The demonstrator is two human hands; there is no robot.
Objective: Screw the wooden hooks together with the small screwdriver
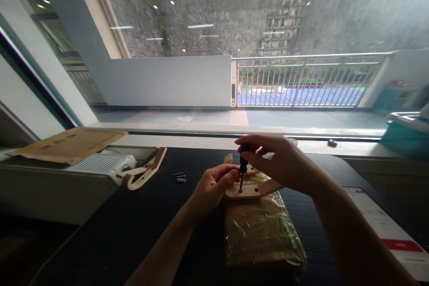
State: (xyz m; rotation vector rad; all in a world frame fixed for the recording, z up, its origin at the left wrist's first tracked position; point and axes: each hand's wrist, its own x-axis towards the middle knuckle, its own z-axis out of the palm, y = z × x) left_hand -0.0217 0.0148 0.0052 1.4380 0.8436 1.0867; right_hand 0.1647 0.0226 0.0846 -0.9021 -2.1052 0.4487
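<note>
My right hand (281, 161) is closed round the black handle of a small screwdriver (242, 166), held upright with its tip down in a light wooden piece (250, 190). My left hand (212, 187) is pinched against the screwdriver's shaft and the left end of that wooden piece. The wooden piece rests on a clear plastic-wrapped packet (261, 232) lying on the black table (134, 223).
A second curved wooden part (144, 172) lies at the table's left rear, with a few loose screws (180, 177) beside it. Brown cardboard (67, 143) covers a white ribbed unit (100, 163) at left. A printed sheet (392, 232) lies at right. A window is behind.
</note>
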